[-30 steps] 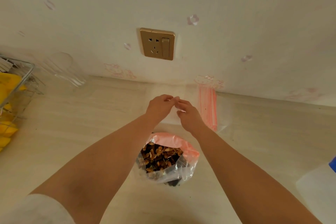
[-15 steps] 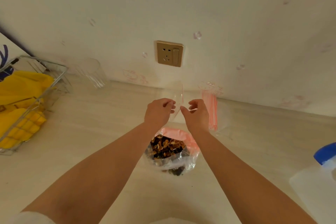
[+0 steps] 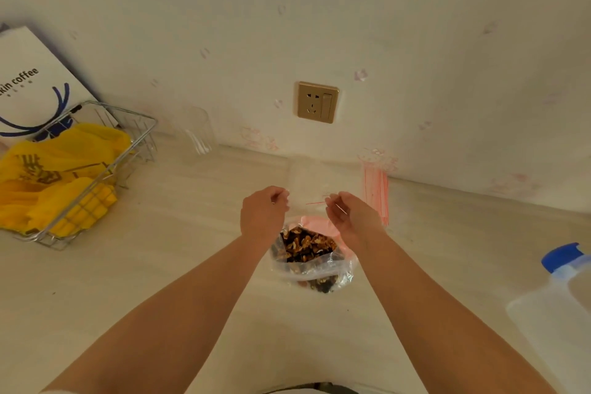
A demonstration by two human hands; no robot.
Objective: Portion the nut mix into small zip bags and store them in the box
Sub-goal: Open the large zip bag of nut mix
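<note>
Two hands are working over a pale counter [image 3: 160, 265], and the scene is running from left to right as follows. At the far left a white paper bag [image 3: 28, 83] printed with "coffee" is leaning against the wall, and a wire basket [image 3: 96, 176] holding yellow plastic bags [image 3: 60, 176] is sitting just in front of it. A clear glass [image 3: 196, 133] is standing by the wall. The left hand [image 3: 263, 213] is pinching one side of a small clear zip bag [image 3: 303, 182], fingers curled. Below, the open bag of nut mix [image 3: 308, 253] is resting on the counter. The right hand [image 3: 351, 217] is pinching the zip bag's other side by its red strip. A stack of zip bags [image 3: 376, 192] is lying just beyond. A translucent box [image 3: 556, 323] with a blue clip is sitting at the right edge.
</note>
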